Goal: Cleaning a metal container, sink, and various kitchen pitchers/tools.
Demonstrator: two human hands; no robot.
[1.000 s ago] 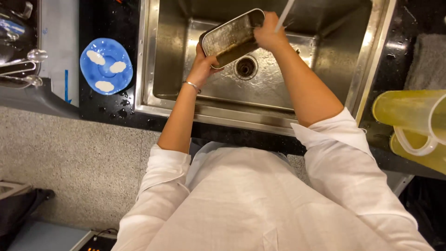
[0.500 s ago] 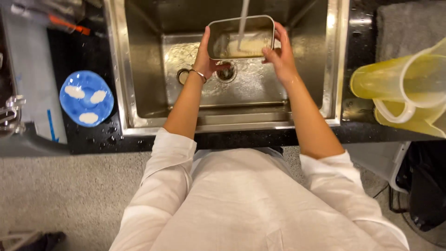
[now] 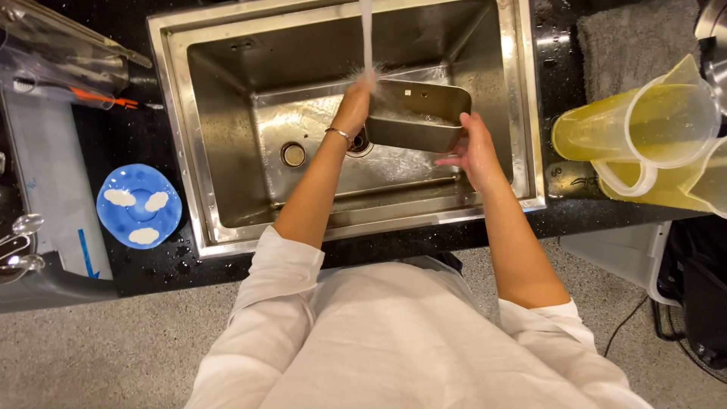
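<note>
Rectangular metal pan [image 3: 420, 113] held over stainless sink [image 3: 227, 151], tilted, under tap stream [image 3: 367, 38]. Water splashing at pan's left end; rinse under way, pan wet, not set down. Left hand [image 3: 354, 106] grips pan's left end, in stream, bracelet on wrist. Right hand [image 3: 475, 148] grasps near right edge, forearm extended. Blue plate [image 3: 138, 206] on desk, left; yellow jug [image 3: 644, 129] right.
</note>
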